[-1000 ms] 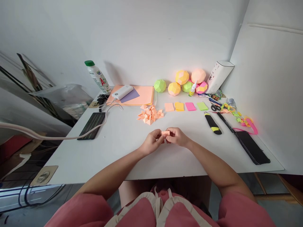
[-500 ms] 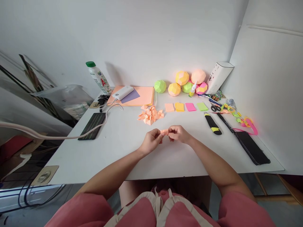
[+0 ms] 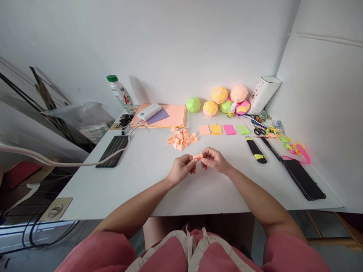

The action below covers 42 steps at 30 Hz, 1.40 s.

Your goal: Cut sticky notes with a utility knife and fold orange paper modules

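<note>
A small folded piece of peach paper (image 3: 197,156) is stretched between my two hands, a little above the white table. My left hand (image 3: 183,167) pinches its left end between thumb and fingers. At the other end, my right hand (image 3: 214,160) grips it the same way. Part of the paper is hidden behind my fingertips. Just beyond my hands lies a pile of folded peach paper pieces (image 3: 181,139). Behind and to the right, a row of small square paper stacks includes a peach stack (image 3: 204,130), an orange one (image 3: 216,129), a pink one (image 3: 229,129) and a green one (image 3: 243,129).
Several faceted paper balls (image 3: 210,108) and a glue bottle (image 3: 231,109) stand by the wall. On the right lie a utility knife (image 3: 256,150), scissors (image 3: 259,131) and a black case (image 3: 304,179). A phone (image 3: 112,151), cable (image 3: 85,164) and power bank (image 3: 149,112) are left.
The peach paper now shows a narrower strip between my fingers, tilted differently. My hands stay close together in nearly the same place. The whole view has shifted slightly.
</note>
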### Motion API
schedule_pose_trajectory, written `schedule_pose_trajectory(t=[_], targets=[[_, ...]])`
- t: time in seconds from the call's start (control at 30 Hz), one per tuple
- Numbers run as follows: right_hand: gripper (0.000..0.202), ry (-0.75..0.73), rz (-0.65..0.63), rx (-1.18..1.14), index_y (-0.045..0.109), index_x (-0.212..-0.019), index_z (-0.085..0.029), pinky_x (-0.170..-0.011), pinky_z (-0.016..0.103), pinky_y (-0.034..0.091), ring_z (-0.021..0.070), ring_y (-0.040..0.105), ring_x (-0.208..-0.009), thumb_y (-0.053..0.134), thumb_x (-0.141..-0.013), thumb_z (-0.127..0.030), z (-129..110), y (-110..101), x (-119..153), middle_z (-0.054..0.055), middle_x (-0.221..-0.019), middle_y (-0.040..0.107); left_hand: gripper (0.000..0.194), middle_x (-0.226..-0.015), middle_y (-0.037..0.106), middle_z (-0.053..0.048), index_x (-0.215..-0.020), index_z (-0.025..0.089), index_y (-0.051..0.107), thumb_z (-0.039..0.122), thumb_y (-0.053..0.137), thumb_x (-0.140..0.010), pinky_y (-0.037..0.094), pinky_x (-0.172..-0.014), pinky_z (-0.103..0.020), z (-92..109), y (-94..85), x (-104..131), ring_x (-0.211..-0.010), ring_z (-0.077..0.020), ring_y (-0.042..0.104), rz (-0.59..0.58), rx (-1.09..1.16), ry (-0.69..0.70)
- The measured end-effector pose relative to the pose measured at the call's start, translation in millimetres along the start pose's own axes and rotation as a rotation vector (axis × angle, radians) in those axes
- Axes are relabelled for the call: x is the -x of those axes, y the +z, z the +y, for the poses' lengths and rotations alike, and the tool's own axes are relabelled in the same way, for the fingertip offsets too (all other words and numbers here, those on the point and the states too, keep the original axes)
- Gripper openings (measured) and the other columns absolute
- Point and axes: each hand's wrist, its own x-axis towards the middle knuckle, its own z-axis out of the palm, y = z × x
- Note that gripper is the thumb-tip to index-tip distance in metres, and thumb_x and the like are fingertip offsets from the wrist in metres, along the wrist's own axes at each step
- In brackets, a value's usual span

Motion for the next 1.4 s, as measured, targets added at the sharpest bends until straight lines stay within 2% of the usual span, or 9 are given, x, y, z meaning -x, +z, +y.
schedule_pose_trajectory(t=[0.13, 0.27, 0.47, 0.63, 0.77, 0.9, 1.07, 1.2, 1.4], targets=[[0.018, -0.077, 0.028, 0.029, 0.053, -0.08, -0.019, -0.053, 0.026, 0.05, 0.0113, 0.059, -0.06, 0.064, -0.079, -0.033, 3, 1, 1, -0.001, -0.073, 0.059, 0.04, -0.059, 0.058, 0.001, -0.082, 0.015, 0.057, 0.055, 0.053, -0.081, 0.046, -0.052, -0.025, 3, 0.6, -1, -0.049, -0.0109, 0.056, -0.018, 0.094, -0.006], [0.014, -0.117, 0.029, 0.093, 0.056, -0.078, -0.019, -0.054, 0.026, 0.051, 0.0098, 0.059, -0.061, 0.064, -0.079, -0.031, 4, 1, 1, 0.001, -0.085, 0.058, 0.041, -0.061, 0.058, 0.0, -0.082, 0.014, 0.057, 0.054, 0.054, -0.082, 0.047, -0.052, -0.027, 3, 0.1, -2, -0.049, -0.0123, 0.058, -0.011, 0.169, -0.032], [0.003, -0.276, 0.026, 0.26, 0.064, -0.076, -0.019, -0.056, 0.027, 0.053, 0.0106, 0.06, -0.062, 0.062, -0.076, -0.022, 9, 3, -1, 0.004, -0.086, 0.061, 0.039, -0.063, 0.06, 0.0, -0.093, 0.013, 0.06, 0.049, 0.057, -0.081, 0.048, -0.057, -0.029, 2, 0.7, -3, -0.053, -0.0118, 0.057, -0.021, 0.191, -0.014], [0.009, -0.453, 0.082, 0.417, 0.067, -0.076, -0.021, -0.056, 0.027, 0.054, 0.0122, 0.061, -0.064, 0.058, -0.08, -0.021, 13, 3, -3, 0.006, -0.086, 0.064, 0.038, -0.066, 0.057, 0.002, -0.108, 0.014, 0.055, 0.043, 0.056, -0.083, 0.046, -0.065, -0.03, 0, 0.6, -2, -0.059, -0.0107, 0.055, -0.068, 0.189, 0.0], [0.012, -0.495, 0.075, 0.436, 0.069, -0.08, -0.022, -0.058, 0.028, 0.055, 0.0129, 0.062, -0.067, 0.058, -0.083, -0.023, 12, 1, -4, 0.006, -0.086, 0.065, 0.034, -0.068, 0.054, 0.002, -0.108, 0.015, 0.055, 0.04, 0.054, -0.084, 0.044, -0.066, -0.029, 1, -0.1, -2, -0.06, -0.0098, 0.051, -0.106, 0.142, 0.013], [0.013, -0.41, 0.032, 0.363, 0.07, -0.081, -0.02, -0.054, 0.027, 0.055, 0.0112, 0.061, -0.06, 0.059, -0.083, -0.026, 9, 1, -3, 0.005, -0.084, 0.064, 0.036, -0.07, 0.053, 0.002, -0.112, 0.016, 0.053, 0.039, 0.054, -0.084, 0.044, -0.065, -0.029, 2, -0.1, -1, -0.059, -0.0097, 0.05, -0.093, 0.114, 0.024], [0.011, -0.171, 0.043, 0.211, 0.069, -0.078, -0.018, -0.053, 0.026, 0.054, 0.0097, 0.061, -0.059, 0.064, -0.079, -0.028, 4, 4, 0, 0.004, -0.086, 0.063, 0.027, -0.07, 0.05, 0.001, -0.106, 0.017, 0.055, 0.035, 0.048, -0.088, 0.042, -0.063, -0.027, 2, -0.4, 0, -0.061, -0.0097, 0.048, -0.132, 0.046, 0.065], [0.013, -0.03, 0.047, 0.067, 0.066, -0.077, -0.017, -0.054, 0.027, 0.053, 0.012, 0.062, -0.063, 0.067, -0.076, -0.03, 2, 5, 1, 0.003, -0.082, 0.064, 0.024, -0.076, 0.053, -0.001, -0.106, 0.017, 0.053, 0.032, 0.047, -0.088, 0.043, -0.064, -0.028, 3, -0.3, 1, -0.064, -0.0107, 0.049, -0.164, 0.067, 0.079], [0.015, 0.022, 0.049, -0.016, 0.066, -0.075, -0.016, -0.054, 0.027, 0.052, 0.0131, 0.062, -0.062, 0.069, -0.073, -0.03, -2, 6, 1, 0.002, -0.071, 0.065, 0.026, -0.083, 0.056, -0.004, -0.106, 0.017, 0.052, 0.034, 0.051, -0.087, 0.042, -0.062, -0.027, 2, 1.4, 1, -0.07, -0.0124, 0.051, -0.225, 0.131, 0.104]])
